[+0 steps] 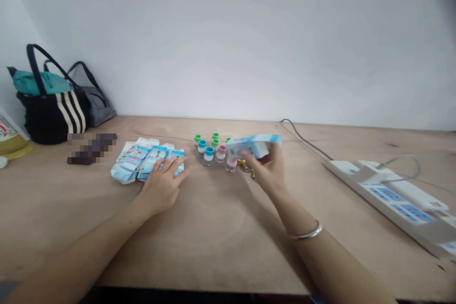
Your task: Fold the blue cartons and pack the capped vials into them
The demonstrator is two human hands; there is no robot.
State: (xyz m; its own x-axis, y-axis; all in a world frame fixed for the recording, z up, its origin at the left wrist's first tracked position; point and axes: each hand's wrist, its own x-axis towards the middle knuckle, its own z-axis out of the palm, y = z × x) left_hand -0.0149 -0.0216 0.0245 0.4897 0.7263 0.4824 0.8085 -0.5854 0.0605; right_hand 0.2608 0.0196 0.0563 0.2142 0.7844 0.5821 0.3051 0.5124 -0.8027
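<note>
At the far left of the table (pixel 210 242), a container of yellow liquid (pixel 12 147) stands partly out of view, at seven o'clock from a black bag (pixel 39 118) with white stripes and teal cloth showing at its top. A finely striped bag (pixel 101 107) leans at three o'clock from the black one, and a dark object (pixel 95 147), its outline pixelated, lies at four o'clock from it. Further right, blue-and-white cartons (pixel 130 159) lie flat in an overlapping row. The left hand (pixel 164 183) is at five o'clock from them, palm down and empty, fingers loosely spread, the tips over the rightmost carton. At two o'clock from that hand stand small clear bottles (pixel 208 158) with green, blue and pink caps. Beyond them the right hand (pixel 269 171), wearing a silver bangle (pixel 309 233) on its wrist, is closed around a blurred blue-and-white box (pixel 245 147), lifted and partly hiding the bottles. A yellowish metallic item (pixel 243 166) lies at nine o'clock from this hand, a grey cable (pixel 308 140) runs at two o'clock, and a white power strip (pixel 377 199) lies towards four.
</note>
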